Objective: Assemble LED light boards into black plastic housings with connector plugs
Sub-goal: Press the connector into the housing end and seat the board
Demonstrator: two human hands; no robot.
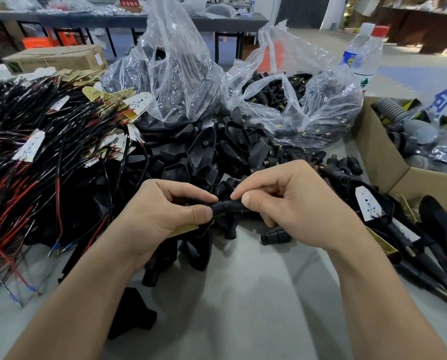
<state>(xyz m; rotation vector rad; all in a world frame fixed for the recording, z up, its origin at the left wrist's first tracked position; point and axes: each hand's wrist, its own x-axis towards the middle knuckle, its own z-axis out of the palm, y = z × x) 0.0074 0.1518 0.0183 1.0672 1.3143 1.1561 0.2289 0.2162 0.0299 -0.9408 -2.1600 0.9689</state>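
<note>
Head view: a plug is pinched between thumb and forefinger of the right hand and is met end-on by a housing. The left hand is curled round that housing. Both are held just above the counter, near its front edge. A board is seen only as a gold edge under the left palm; how far it is seated cannot be told.

The parts are judged light and stiff. The moulded plastic is likely smooth enough to slip in a loose pinch. The plug is best taken by its ribbed barrel and the housing by its neck. The board looks thin and is best handled by its edges, with no pull put on the fine wires.

Behind the hands, more housings are held in a clear bag, and plugs are held in a second bag just beside it. Loose housings are spilled in front of both. Wired boards are heaped at left. Grey parts are kept in a carton at right.
</note>
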